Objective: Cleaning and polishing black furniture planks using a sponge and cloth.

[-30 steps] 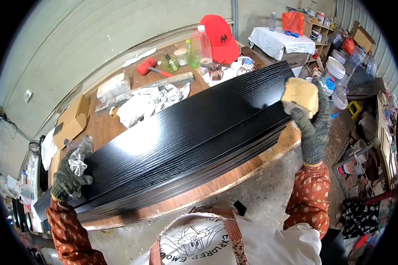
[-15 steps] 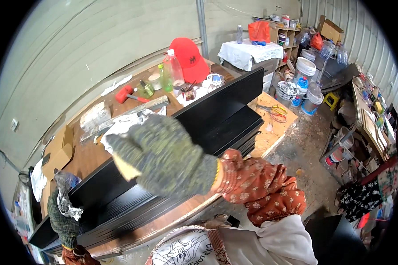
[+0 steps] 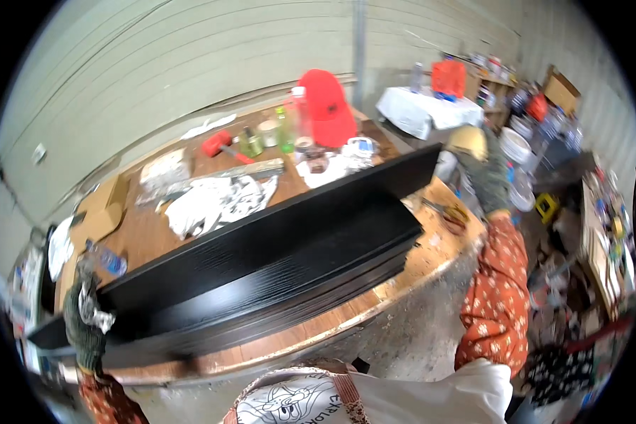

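Note:
A long black board (image 3: 261,237) stands tilted on its edge on top of a stack of black boards (image 3: 374,272) lying on the workbench. My left hand (image 3: 85,332), in a dark green knitted glove, is at the board's left end, closed around a crumpled grey-and-white rag (image 3: 95,311). Whether its fingers also grip the board is hidden. My right hand (image 3: 491,180), in a matching glove and blurred by motion, is just beyond the board's right end, closed on a pale yellow sponge-like pad (image 3: 468,143).
On the workbench (image 3: 138,237) behind the boards are a white cloth (image 3: 215,205), a red mallet (image 3: 219,143), bottles (image 3: 285,131), a red cap (image 3: 330,109) and a cardboard box (image 3: 102,212). Scissors (image 3: 449,215) lie near the right corner. Buckets (image 3: 516,146) stand on the floor beyond.
My right hand has swept with the yellow pad from the middle of the board to beyond its right end. My left hand stays at the left end with the rag. The view has shifted.

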The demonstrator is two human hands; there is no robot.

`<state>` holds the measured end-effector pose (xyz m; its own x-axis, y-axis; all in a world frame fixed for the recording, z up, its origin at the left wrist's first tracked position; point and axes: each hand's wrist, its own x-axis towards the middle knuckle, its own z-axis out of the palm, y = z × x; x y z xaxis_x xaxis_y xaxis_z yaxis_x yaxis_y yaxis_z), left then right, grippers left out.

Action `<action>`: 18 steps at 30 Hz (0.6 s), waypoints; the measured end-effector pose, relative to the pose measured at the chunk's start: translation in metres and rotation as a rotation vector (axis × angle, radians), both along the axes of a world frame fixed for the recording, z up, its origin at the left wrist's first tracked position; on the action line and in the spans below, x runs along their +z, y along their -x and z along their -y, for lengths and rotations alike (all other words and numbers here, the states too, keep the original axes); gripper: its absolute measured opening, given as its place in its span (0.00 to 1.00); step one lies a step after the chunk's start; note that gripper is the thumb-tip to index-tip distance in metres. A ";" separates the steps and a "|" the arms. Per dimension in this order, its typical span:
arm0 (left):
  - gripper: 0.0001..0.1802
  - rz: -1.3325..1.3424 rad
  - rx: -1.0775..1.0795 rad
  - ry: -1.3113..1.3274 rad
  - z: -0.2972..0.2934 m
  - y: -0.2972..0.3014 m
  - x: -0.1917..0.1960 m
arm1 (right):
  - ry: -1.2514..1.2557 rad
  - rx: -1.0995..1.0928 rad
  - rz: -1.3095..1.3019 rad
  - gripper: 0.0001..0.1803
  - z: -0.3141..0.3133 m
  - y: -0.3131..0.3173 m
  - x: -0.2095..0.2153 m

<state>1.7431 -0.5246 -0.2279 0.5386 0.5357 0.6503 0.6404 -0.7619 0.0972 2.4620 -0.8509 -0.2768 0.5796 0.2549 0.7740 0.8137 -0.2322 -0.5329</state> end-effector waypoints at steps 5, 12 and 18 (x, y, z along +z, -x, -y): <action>0.40 -0.038 0.159 -0.043 0.027 -0.020 0.017 | -0.154 0.106 -0.236 0.41 0.027 0.010 -0.007; 0.47 -0.092 0.147 -0.018 0.034 -0.005 0.026 | -0.078 0.297 0.045 0.42 -0.017 0.131 0.008; 0.46 -0.051 0.312 -0.141 0.017 0.058 -0.015 | -0.091 0.427 0.305 0.32 -0.073 0.245 -0.023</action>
